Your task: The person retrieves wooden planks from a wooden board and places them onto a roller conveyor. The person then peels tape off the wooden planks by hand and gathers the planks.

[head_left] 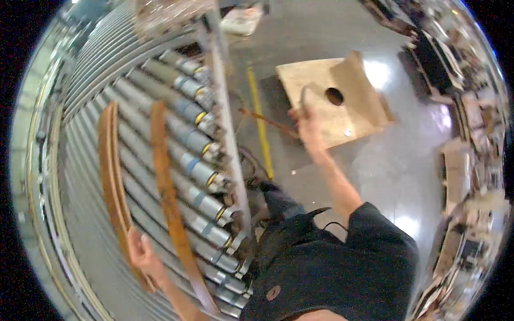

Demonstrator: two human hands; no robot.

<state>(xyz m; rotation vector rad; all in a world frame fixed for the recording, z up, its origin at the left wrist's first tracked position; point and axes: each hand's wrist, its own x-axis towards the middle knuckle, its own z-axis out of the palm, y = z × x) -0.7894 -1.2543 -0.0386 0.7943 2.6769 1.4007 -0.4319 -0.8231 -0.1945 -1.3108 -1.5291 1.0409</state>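
Observation:
Two long brown, slightly curved wooden pieces lie on the roller conveyor. My left hand (143,254) is closed around the near part of the left, grooved wooden piece (111,182). The other wooden piece (170,192) lies apart to its right. Out over the floor, my right hand (309,124) is closed, with a thin curved dark thing (303,97) rising from it; blur hides its kind. A narrow reddish-brown bar (267,121) shows to the left of that hand, and I cannot tell whether the hand holds it.
Conveyor rollers (199,200) end at a metal side rail (229,117). Beyond my right hand is a tan board (316,75) with a round dark hole and a brown flap. A yellow line (259,125) marks the floor. Cluttered cardboard boxes (456,166) stand at right.

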